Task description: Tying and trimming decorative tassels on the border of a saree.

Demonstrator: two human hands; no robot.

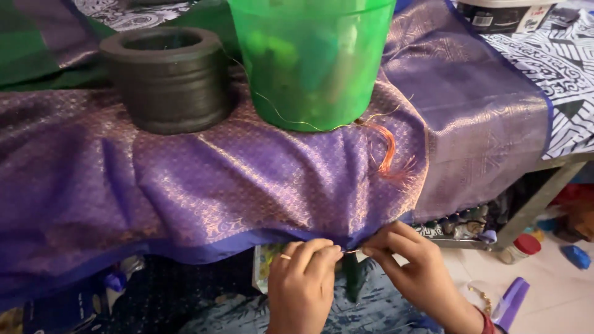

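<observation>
Two hands (356,272), pinched thread (351,251), shimmery purple cloth (216,179)

A table (560,162) carries a purple cloth (204,179) draped over its edge; on the cloth stand a dark stone mortar (168,80) and a green bucket (312,62).

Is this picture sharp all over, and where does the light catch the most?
Head view: soft daylight, no hard shadows; the purple cloth shows a golden sheen along its folds. The green bucket glows translucent. The left hand and right hand look slightly soft, and the thread they pinch is barely resolved. Floor clutter at lower right is blurry.
</observation>
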